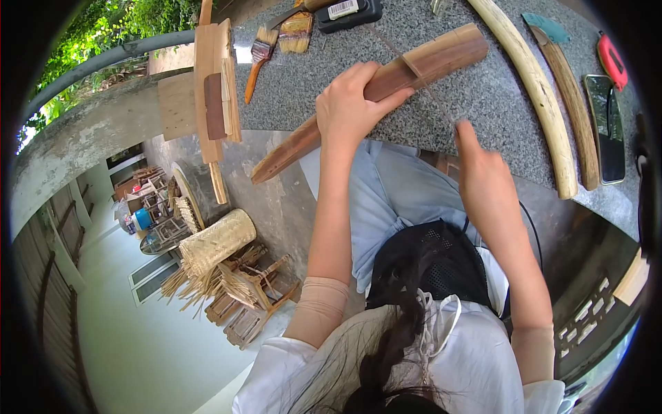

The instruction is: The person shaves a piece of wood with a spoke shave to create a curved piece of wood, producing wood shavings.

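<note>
My left hand is wrapped over a long, curved reddish-brown piece of wood, fingers on its far side and thumb along its near side. The wood slants across the granite table, its tapered lower end jutting past the edge toward the floor. In my right hand is a thin, straight metal tool, gripped near its end. It lies across the upper part of the wood; whether it is a narrow file or a saw blade, I cannot tell. A pale band shows on the wood beside it.
Two brushes and a black case lie at the back left. On the right are a pale curved stick, a darker wood strip, a phone and a red tape measure. Wooden boards stand left.
</note>
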{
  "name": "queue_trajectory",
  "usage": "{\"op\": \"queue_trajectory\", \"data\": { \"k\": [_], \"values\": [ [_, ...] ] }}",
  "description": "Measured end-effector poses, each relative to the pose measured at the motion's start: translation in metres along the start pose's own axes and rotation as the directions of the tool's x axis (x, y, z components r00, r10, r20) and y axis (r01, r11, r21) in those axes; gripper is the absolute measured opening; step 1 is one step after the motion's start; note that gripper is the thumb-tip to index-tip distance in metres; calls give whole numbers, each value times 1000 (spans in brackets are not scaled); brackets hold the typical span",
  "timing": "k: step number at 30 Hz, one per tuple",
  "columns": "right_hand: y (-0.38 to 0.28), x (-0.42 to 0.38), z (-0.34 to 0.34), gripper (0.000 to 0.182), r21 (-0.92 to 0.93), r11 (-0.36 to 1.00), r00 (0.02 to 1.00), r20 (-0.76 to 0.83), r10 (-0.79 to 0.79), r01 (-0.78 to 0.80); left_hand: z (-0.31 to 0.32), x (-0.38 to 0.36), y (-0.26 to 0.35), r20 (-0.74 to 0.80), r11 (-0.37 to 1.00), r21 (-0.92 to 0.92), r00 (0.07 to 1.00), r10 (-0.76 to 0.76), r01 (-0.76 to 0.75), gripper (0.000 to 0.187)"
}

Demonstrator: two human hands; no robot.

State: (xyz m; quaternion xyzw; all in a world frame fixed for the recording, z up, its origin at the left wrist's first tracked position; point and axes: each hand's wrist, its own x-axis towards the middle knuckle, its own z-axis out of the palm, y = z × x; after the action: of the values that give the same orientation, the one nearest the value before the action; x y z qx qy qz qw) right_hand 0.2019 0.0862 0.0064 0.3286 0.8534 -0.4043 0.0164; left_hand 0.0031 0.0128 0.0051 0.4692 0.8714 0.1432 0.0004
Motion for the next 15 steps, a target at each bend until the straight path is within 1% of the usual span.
{"op": "queue_trajectory", "data": {
  "k": [1, 5, 7, 10, 11, 13, 15],
  "values": [
    [-3, 11, 2, 32, 2, 999, 999, -22, -40, 40, -1, -1, -1, -6, 1000, -3, 1000, 4, -4, 55],
    [-12, 17, 4, 32, 48, 996, 995, -68, -69, 72, -4, -2, 0, 9, 999, -1, 999, -41, 41, 56],
    [3, -4, 5, 29, 71, 997, 999, -51, -2, 6, -2, -1, -1, 5, 1000, 15, 1000, -14, 14, 56],
    [8, -24, 1, 29, 9, 1000, 999, -45, 14, -13, 0, -1, -2, 9, 1000, 14, 1000, -9, 8, 55],
    [7, -21, 1, 29, 5, 1000, 999, -42, 19, -19, 0, -2, -3, 13, 1000, 7, 1000, -10, 10, 55],
    [-2, 0, 1, 31, -17, 999, 998, -46, -31, 31, 0, -1, -3, -12, 1000, 2, 1000, 1, -1, 55],
    [-12, 20, 3, 31, -27, 999, 997, -64, -40, 38, -1, -2, -2, -5, 1000, -10, 1000, -7, 7, 55]
  ]
}}
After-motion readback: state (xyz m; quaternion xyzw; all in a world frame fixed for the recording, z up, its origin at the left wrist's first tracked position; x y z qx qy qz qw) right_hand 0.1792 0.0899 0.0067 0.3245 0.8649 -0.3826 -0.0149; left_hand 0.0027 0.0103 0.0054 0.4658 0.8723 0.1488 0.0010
